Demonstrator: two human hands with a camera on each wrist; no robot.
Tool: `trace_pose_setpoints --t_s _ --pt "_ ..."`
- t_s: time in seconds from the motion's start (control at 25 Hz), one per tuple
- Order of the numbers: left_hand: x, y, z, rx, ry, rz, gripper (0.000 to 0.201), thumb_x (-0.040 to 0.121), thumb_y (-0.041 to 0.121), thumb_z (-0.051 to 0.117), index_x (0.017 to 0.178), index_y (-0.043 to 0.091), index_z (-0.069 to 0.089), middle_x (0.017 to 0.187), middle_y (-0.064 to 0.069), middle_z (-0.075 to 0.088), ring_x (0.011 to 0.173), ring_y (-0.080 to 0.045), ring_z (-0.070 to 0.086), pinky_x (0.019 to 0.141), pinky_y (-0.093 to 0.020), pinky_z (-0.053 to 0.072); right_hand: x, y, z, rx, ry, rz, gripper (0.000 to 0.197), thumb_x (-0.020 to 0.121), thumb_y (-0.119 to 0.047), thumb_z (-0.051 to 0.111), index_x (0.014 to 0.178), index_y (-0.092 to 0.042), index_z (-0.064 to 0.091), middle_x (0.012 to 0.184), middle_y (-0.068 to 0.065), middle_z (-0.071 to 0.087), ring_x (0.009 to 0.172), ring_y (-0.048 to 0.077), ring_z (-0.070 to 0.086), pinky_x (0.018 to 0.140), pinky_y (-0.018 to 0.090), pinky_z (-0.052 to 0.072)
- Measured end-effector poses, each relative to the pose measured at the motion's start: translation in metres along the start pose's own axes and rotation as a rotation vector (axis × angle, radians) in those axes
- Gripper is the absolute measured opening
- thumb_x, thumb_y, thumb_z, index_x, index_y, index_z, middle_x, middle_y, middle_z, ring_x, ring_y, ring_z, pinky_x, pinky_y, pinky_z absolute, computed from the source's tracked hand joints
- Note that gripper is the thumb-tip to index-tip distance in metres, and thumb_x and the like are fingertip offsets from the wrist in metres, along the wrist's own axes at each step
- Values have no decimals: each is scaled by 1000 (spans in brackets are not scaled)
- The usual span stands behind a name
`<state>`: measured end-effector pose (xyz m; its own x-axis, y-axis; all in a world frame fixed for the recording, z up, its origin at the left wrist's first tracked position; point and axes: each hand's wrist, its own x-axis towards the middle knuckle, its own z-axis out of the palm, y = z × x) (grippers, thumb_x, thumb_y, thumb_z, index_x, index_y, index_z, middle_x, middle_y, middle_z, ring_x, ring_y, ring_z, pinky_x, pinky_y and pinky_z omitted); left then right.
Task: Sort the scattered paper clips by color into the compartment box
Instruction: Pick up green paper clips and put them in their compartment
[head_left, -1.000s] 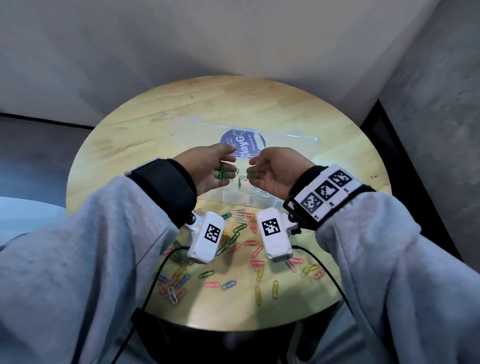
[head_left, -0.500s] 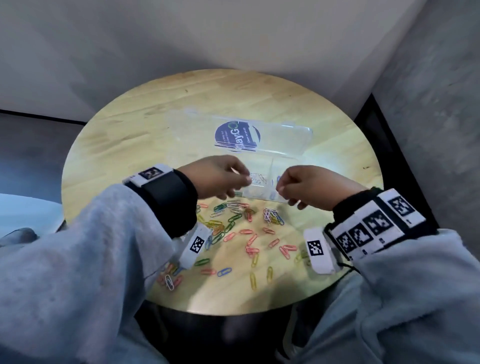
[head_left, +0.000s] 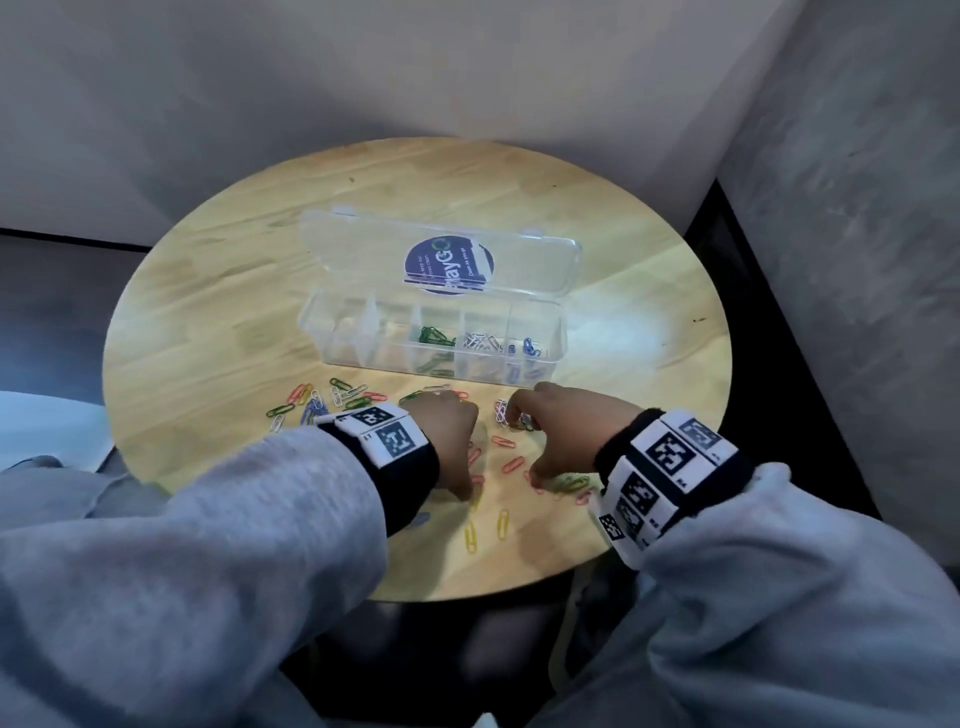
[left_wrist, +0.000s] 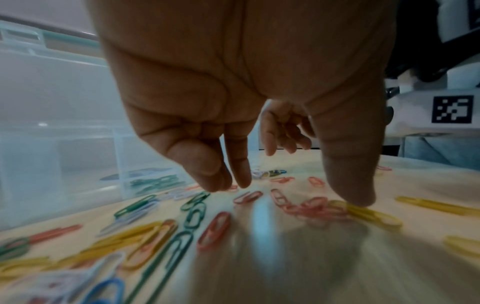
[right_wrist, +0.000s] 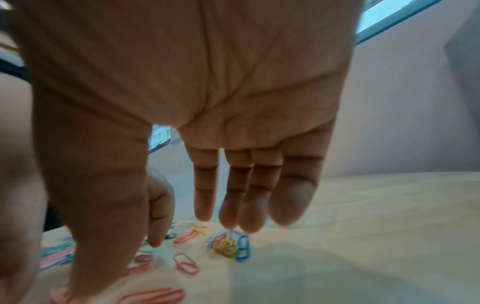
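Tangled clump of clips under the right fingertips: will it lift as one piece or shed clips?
The clump mixes blue, yellow and white clips that look interlocked, so it probably lifts together, though loosely hooked ones may drop. The thin wire loops look light, and likely skid on the smooth wooden table if pushed. The right hand hovers with straight fingers, gripping nothing.

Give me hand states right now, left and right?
Left hand: open, fingers reaching down over the loose clips, holding nothing.
Right hand: open, fingertips at a small clip tangle, nothing gripped.
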<state>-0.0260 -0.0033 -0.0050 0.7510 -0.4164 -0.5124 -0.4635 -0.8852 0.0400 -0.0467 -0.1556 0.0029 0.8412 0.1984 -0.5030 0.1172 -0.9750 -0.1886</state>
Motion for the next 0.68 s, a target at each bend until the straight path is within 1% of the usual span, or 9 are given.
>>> trace_pose_setpoints --t_s 0.04,0.12,0.24,0.32,0.4,0.48,0.56,0.64,0.68 --pt "2 1 2 -2 -2 -6 62 67 42 78 117 15 52 120 -7 52 109 -25 53 88 -33 47 2 -2 2 -27 5 -12 66 71 -24 77 128 -25 44 126 0 49 112 21 52 88 33 47" --pt "4 2 4 -35 -3 -9 55 69 38 78 112 14 54 116 -7 56 104 -25 55 83 -32 45 6 -5 7 -69 6 -19 64 71 -22 77 126 -23 45 126 1 48 113 22 51 86 34 47" --pt "6 3 4 -94 18 -1 39 74 30 74 106 12 60 109 -7 62 94 -24 58 77 -30 46 9 -10 14 -104 41 -20 52 74 -22 74 119 -19 50 122 3 50 110 24 53 83 36 48" --pt "9 4 5 -111 18 5 33 78 25 70 108 11 64 109 -9 65 97 -26 61 77 -31 48 12 -13 16 -110 54 -38 43 78 -23 71 115 -16 52 119 5 54 108 26 55 81 34 46" --pt "11 5 5 -137 24 9 29 81 23 68 107 11 67 109 -10 66 100 -27 61 76 -31 47 16 -14 16 -95 47 -45 35 82 -22 68 112 -13 54 116 6 57 105 26 56 76 31 42" --pt "13 4 5 -168 42 -5 27 82 25 67 105 11 67 110 -10 65 101 -27 61 77 -30 46 18 -16 15 -85 30 -48 23 83 -18 65 104 -12 57 111 5 61 95 24 57 72 29 41" --pt "14 1 6 -186 58 -13 29 82 26 67 107 12 64 111 -6 63 102 -25 59 76 -29 44 21 -15 14 -64 7 -44 12 82 -13 64 90 -16 56 100 4 65 84 21 53 66 27 40" --pt "13 -3 7 -194 65 -11 36 79 28 70 110 14 59 112 -4 61 102 -23 57 74 -28 41 21 -15 13 -35 -23 -28 13 81 -12 64 84 -18 53 88 1 63 80 19 52 57 27 37" --pt "13 -4 7 -186 65 -2 39 77 29 71 111 15 58 112 -4 60 101 -23 57 74 -28 41 21 -14 13 -24 -29 -19 13 82 -13 64 84 -19 52 85 -1 60 79 19 52 55 27 37"
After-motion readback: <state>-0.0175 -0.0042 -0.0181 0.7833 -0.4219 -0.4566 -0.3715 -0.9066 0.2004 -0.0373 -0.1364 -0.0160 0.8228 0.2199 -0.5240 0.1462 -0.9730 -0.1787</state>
